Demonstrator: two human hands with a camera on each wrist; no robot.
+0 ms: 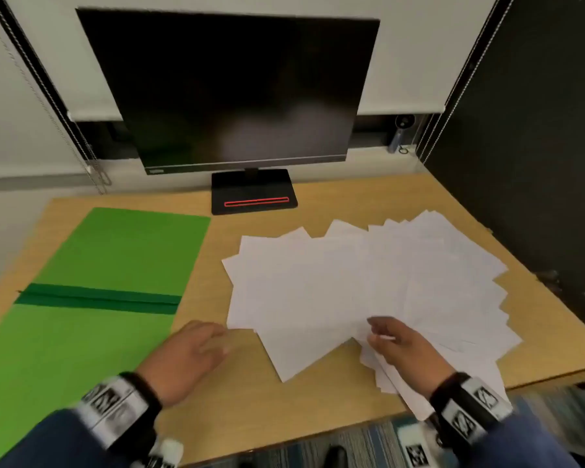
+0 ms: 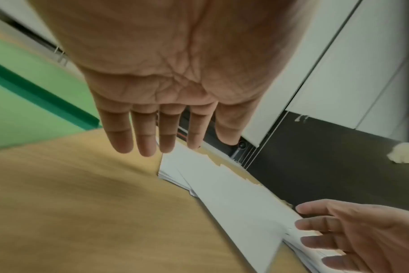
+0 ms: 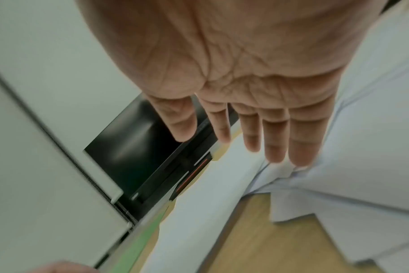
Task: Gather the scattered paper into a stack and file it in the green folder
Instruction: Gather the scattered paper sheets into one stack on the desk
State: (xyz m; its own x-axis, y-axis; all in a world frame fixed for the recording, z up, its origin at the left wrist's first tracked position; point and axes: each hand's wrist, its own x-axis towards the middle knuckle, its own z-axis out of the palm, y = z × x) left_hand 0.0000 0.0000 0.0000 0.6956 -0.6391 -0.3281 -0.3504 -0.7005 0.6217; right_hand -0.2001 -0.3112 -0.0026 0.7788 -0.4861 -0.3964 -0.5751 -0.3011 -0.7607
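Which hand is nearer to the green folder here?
Left. The left hand hovers over bare desk just off the green folder's right edge; the right hand is farther right, over the scattered paper.

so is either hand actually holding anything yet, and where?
Nothing is held. Left hand hovers open beside the scattered white paper sheets; right hand lies over their near edge with fingers straight, gripping nothing.

left hand (image 1: 186,352) flat, right hand (image 1: 402,346) fingers extended
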